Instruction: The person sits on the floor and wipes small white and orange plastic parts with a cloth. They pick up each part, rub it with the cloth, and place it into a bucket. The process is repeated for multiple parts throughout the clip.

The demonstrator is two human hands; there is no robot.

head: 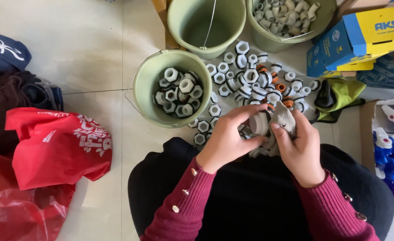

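My left hand (227, 136) grips a grey round plastic fitting (260, 123) by its rim. My right hand (300, 147) holds a grey cloth (283, 119) pressed against that fitting, thumb on top. Both hands meet above my lap, which is covered in black fabric (246, 196). Just beyond them a heap of grey hexagonal nuts and fittings (255, 80) lies on the floor, some with orange rings.
A green bucket (143, 85) with several grey nuts stands left of the heap. Two more green buckets, one empty (179, 18) and one (326, 13) filled with fittings, stand behind. Blue-yellow boxes (357, 40) and spray bottles (393, 147) are at right; red bags (54, 147) at left.
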